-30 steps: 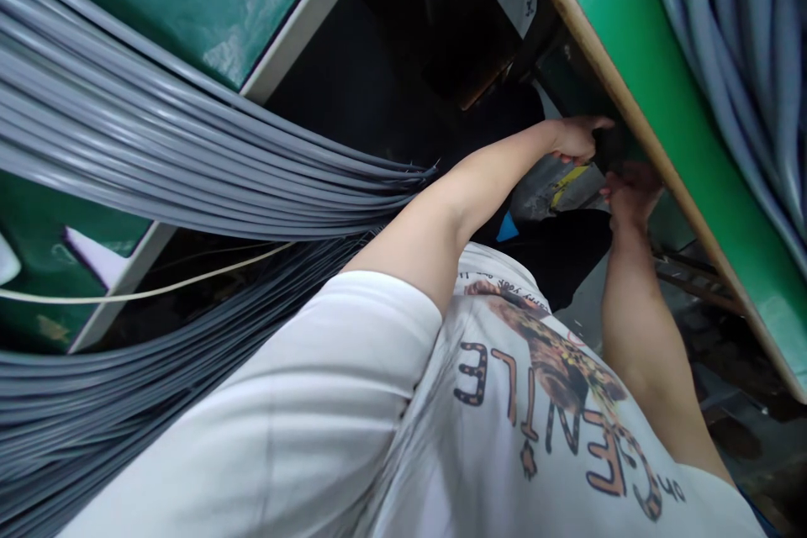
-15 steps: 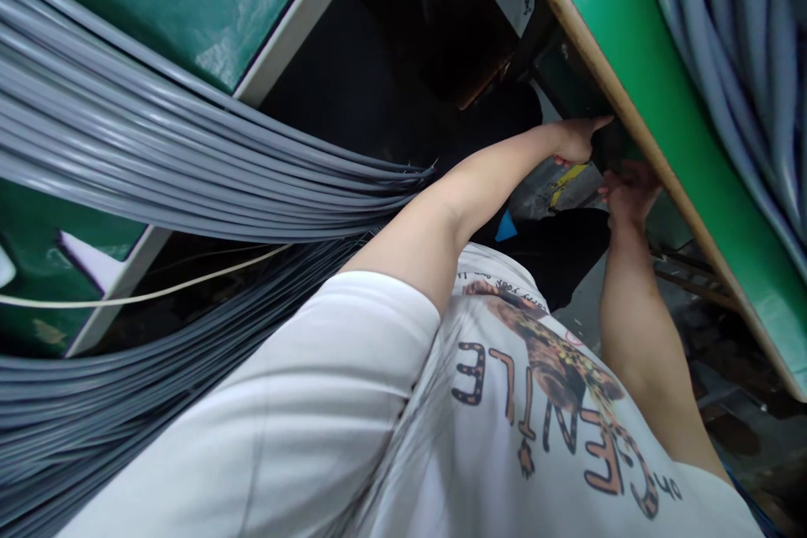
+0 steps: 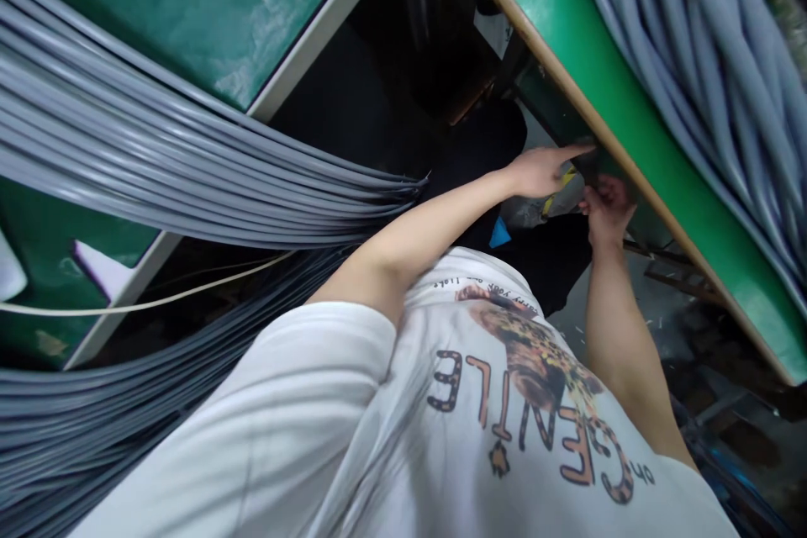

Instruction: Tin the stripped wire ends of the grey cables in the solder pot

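Note:
My left hand reaches under the wooden edge of a green table. Its fingers are stretched out, the fingertips against a dark thing tucked beneath that edge. Just below it, my right hand is curled around the same dark thing, which is mostly hidden in shadow. Both forearms extend from my white printed T-shirt.
A thick bundle of grey cables runs across a second green table at left, its cut ends hanging over the gap. More grey cables lie on the right table. A cream wire crosses at left. A silvery-yellow bag sits below my hands.
The view has shifted, so my hands sit lower and further left in frame. My left hand's fingers have straightened out from a curled grip; my right hand stays curled under the table edge.

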`<state>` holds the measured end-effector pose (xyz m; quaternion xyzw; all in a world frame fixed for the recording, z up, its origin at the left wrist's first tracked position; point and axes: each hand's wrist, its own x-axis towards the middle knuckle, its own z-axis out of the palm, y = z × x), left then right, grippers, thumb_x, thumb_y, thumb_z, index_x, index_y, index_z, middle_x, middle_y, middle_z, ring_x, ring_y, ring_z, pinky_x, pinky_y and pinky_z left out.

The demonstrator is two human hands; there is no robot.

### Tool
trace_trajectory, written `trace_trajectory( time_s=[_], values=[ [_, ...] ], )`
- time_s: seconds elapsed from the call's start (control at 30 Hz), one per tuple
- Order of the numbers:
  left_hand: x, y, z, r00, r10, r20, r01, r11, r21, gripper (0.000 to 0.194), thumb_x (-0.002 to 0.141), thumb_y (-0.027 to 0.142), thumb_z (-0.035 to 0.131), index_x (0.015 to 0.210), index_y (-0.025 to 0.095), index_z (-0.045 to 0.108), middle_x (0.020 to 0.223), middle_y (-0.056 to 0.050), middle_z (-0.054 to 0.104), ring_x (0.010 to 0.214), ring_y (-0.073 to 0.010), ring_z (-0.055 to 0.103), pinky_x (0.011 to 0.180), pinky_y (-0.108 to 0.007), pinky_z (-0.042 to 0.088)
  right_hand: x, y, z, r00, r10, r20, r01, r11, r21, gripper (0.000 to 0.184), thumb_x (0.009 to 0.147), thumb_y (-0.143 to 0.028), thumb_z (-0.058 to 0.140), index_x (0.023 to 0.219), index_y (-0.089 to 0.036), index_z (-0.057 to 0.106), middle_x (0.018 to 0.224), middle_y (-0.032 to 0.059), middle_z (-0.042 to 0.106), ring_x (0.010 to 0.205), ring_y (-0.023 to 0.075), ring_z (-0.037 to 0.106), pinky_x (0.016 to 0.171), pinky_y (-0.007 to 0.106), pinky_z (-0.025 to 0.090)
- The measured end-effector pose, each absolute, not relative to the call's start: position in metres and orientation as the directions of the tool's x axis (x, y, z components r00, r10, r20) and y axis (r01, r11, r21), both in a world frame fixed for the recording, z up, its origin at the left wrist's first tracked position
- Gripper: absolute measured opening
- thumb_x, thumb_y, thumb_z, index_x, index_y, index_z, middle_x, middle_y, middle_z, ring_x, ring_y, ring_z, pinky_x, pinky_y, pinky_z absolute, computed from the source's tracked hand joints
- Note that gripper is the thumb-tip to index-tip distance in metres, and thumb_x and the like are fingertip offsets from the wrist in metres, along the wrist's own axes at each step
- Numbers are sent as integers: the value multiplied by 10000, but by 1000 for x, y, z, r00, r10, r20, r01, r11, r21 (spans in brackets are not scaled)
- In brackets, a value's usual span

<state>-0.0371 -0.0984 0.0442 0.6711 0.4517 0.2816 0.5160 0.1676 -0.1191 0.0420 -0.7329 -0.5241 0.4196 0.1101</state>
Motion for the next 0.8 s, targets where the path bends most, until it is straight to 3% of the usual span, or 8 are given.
trace_trajectory(
  time_s=[0.13, 0.33, 0.47, 0.57, 0.7, 0.8],
  values=[
    [-83, -145, 64, 297, 944, -142, 105, 116, 988, 597, 669, 67, 483, 1263, 121, 526, 677, 17, 630, 619, -112, 576, 616, -205, 443, 163, -144, 62, 130, 914, -385, 592, -383, -709, 345, 752, -327, 601, 1068, -208, 533, 780, -29, 578, 559, 108, 560, 485, 235, 409],
    [-134, -184, 54, 18, 927, -376, -31, 376, 926, 603, 650, 142, 511, 1252, 118, 530, 674, 24, 610, 495, -64, 481, 481, -166, 396, 159, -185, 150, -63, 883, -465, 472, -384, -794, 310, 690, -319, 714, 991, -274, 651, 759, -31, 566, 517, 115, 569, 430, 252, 436],
    [-134, -188, 49, 2, 912, -410, -19, 410, 912, 596, 670, 189, 508, 1263, 128, 521, 685, 21, 602, 527, -78, 500, 490, -174, 423, 170, -182, 230, -121, 850, -512, 485, -399, -778, 261, 709, -314, 721, 965, -335, 674, 719, -16, 586, 507, 135, 565, 428, 286, 475],
    [-130, -187, 46, 4, 904, -428, 13, 428, 904, 580, 680, 219, 510, 1254, 131, 524, 685, 23, 595, 574, -98, 526, 514, -188, 438, 197, -153, 274, -37, 900, -434, 515, -355, -781, 279, 694, -325, 736, 966, -325, 679, 702, -10, 602, 497, 133, 561, 408, 271, 462],
    [-129, -185, 37, 30, 896, -442, 50, 441, 896, 576, 688, 245, 515, 1256, 149, 516, 711, 26, 601, 580, -105, 533, 541, -210, 453, 245, -83, 298, 83, 969, -234, 633, -233, -738, 316, 680, -330, 739, 980, -252, 676, 648, -23, 586, 501, 121, 558, 443, 243, 449],
    [-130, -184, 33, 48, 885, -463, 54, 461, 886, 571, 702, 277, 525, 1261, 164, 506, 726, 25, 604, 589, -115, 543, 543, -222, 456, 266, -22, 293, 118, 983, -144, 800, -180, -573, 312, 691, -322, 706, 977, -200, 676, 581, -31, 565, 489, 136, 565, 440, 231, 408]
  ],
)
